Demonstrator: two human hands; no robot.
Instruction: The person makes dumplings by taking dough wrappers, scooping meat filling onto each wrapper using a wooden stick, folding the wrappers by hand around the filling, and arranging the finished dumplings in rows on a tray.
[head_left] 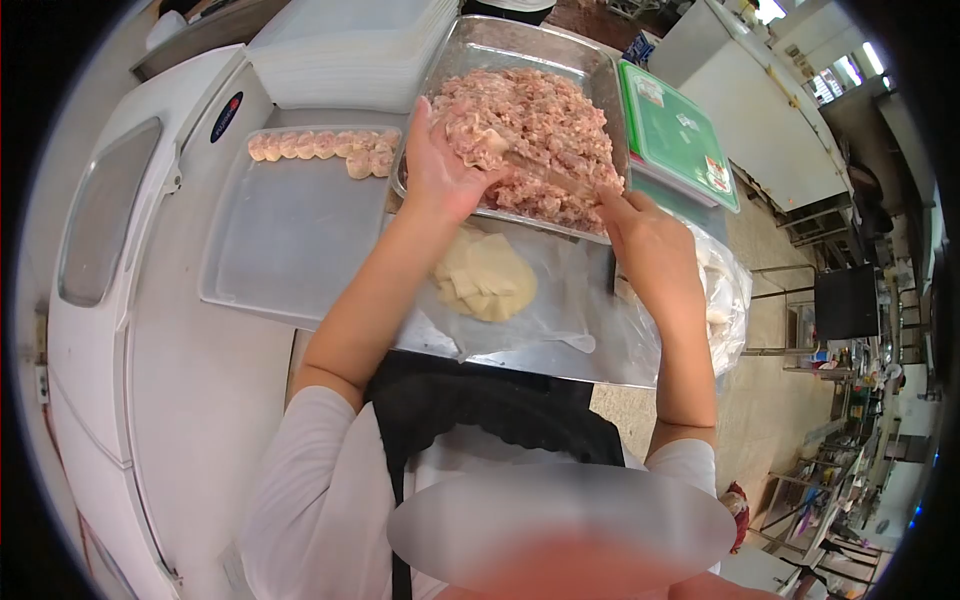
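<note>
My left hand (445,180) is cupped around a dumpling (480,145), its pale wrapper gathered about pinkish meat, over the near left part of the metal pan (612,75). Minced meat (530,100) fills much of that pan. At the pan's near right corner, my right hand (650,240) is closed on the handle of a flat spatula (555,178), whose blade reaches left across the meat toward the dumpling. Below the pan lies a stack of round, yellowish wrappers (490,280) on clear plastic. Rows of finished dumplings (320,145) line the far edge of the tray (280,240) at left.
Several stacked translucent trays (345,60) stand at the back left. A green-lidded container (680,130) sits right of the pan, and a clear plastic bag (725,290) with pale contents lies by my right forearm. A white freezer-like cabinet (180,400) is at left.
</note>
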